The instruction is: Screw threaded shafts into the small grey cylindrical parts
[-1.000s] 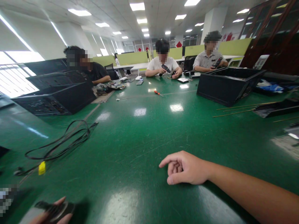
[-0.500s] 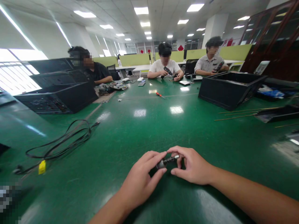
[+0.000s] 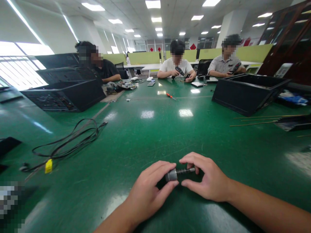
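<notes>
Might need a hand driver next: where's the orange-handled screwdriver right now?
Head view: the orange-handled screwdriver lies on the green table, far centre, just in front of the person in the white shirt.

Between your fingers the small tool (image 3: 179, 172) looks like dull grey metal. The green table (image 3: 155, 136) is glossy, finely scratched.

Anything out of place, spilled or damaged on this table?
Nothing visibly spilled or broken. Only a black cable sprawls in loose tangled loops left of the left hand and right hand, which pinch a small metal part.
</notes>
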A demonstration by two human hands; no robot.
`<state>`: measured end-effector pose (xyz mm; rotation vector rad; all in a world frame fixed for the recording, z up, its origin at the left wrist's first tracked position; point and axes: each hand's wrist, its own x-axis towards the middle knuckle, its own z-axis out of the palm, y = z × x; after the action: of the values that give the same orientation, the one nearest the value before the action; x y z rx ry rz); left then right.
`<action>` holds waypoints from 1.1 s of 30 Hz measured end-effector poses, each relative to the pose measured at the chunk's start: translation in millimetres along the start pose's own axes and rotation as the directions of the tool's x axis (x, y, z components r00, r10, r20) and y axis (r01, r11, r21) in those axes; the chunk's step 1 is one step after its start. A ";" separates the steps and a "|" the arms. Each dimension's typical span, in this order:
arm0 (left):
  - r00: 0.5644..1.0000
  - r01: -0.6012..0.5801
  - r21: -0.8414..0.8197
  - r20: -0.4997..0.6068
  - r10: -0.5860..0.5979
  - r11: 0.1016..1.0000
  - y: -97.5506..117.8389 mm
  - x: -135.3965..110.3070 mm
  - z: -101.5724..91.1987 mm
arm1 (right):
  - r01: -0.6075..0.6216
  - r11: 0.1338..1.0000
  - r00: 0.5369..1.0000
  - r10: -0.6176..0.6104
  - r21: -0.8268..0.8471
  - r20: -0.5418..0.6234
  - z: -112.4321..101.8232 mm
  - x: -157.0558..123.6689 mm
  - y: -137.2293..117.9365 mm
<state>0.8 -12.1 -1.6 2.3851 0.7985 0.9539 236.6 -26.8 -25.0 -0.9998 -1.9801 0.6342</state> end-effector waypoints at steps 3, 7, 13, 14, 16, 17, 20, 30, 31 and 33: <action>1.000 0.024 -0.009 -0.011 -0.024 1.000 -0.7 -1.5 2.2 | 0.067 0.998 0.998 -0.067 -0.022 0.005 -1.8 -0.2 -1.5; 0.999 0.040 -0.027 0.011 -0.040 0.999 -2.7 -1.9 4.6 | 0.087 0.996 0.996 -0.087 -0.021 -0.003 -3.2 1.0 -3.1; 0.998 0.044 -0.048 0.047 -0.041 0.998 -4.1 -2.1 6.2 | 0.089 0.995 0.996 -0.089 -0.035 -0.006 -1.4 1.7 -1.1; 0.998 0.043 -0.048 0.046 -0.041 0.998 -4.3 -2.3 6.5 | 0.090 0.995 0.996 -0.090 -0.033 -0.003 -1.3 1.6 -1.0; 0.998 0.043 -0.050 0.044 -0.041 0.998 -4.9 -2.5 7.1 | 0.090 0.995 0.996 -0.090 -0.030 0.002 -1.3 1.4 -1.0; 0.998 0.045 -0.050 0.046 -0.043 0.998 -5.2 -2.6 7.4 | 0.089 0.996 0.996 -0.089 -0.028 0.005 -1.5 1.2 -1.3; 0.998 0.047 -0.044 0.047 -0.045 0.998 -6.1 -2.9 7.8 | 0.081 0.996 0.997 -0.081 -0.029 0.008 -1.8 0.5 -2.1; 0.996 0.056 -0.038 0.069 -0.054 0.998 -4.5 -1.5 6.0 | 0.079 0.996 0.996 -0.078 -0.036 0.034 -1.0 1.1 -3.3; 0.996 0.058 -0.041 0.075 -0.054 0.997 -4.3 -1.4 5.9 | 0.075 0.997 0.997 -0.073 -0.035 0.039 -1.1 1.3 -3.6; 0.995 0.059 -0.047 0.084 -0.054 0.997 -4.2 -1.5 5.6 | 0.066 0.997 0.997 -0.064 -0.036 0.042 -1.3 1.5 -3.6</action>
<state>2.6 -11.1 -8.5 2.3304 0.7975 0.8374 235.7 -27.5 -21.1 -0.9476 -2.0589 0.5880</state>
